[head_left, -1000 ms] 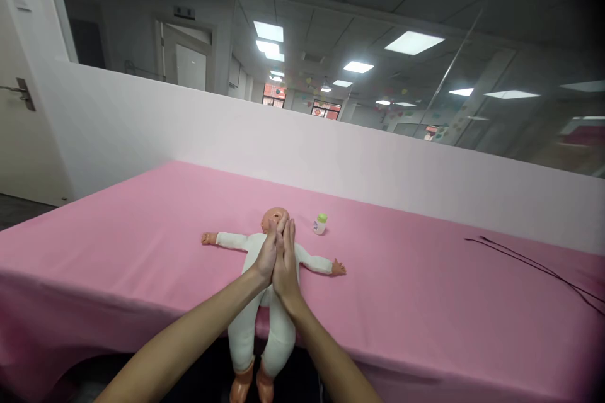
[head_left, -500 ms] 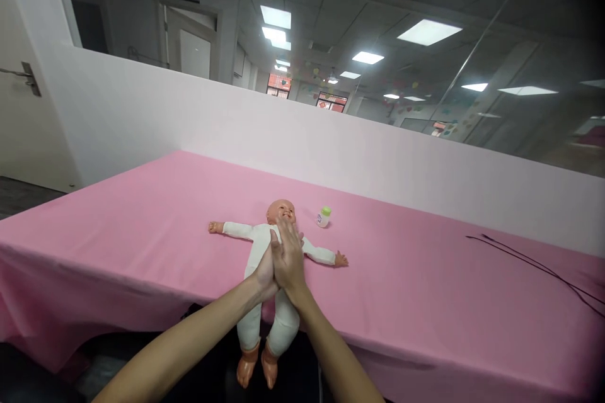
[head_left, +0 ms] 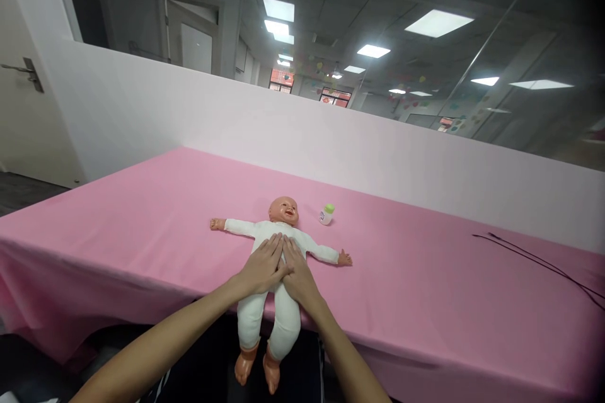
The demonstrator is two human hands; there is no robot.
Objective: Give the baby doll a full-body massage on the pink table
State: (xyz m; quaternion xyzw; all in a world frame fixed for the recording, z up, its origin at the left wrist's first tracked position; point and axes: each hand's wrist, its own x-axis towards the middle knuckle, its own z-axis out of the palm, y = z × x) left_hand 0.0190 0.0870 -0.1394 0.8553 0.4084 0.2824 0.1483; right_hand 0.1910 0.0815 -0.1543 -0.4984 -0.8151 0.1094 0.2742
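Observation:
A baby doll (head_left: 285,210) with a white cloth body lies on its back on the pink-covered table (head_left: 406,277). Its arms are spread, and its feet hang past the front edge. My left hand (head_left: 263,264) rests flat on the doll's chest and belly, fingers stretched toward its neck. Beside it, touching at the fingertips and thumbs, my right hand (head_left: 297,271) also lies flat on the torso. Neither hand grips anything. Right of the doll's head stands a small clear bottle (head_left: 326,215) with a green cap.
Thin black cables (head_left: 534,258) lie at the table's right end. A white low wall (head_left: 331,138) with glass above it runs along the table's back. On the far left is a door with a metal handle (head_left: 32,74).
My hands were pressed palm to palm above the doll. They have parted and come down flat on its torso, side by side. The doll's face is now uncovered.

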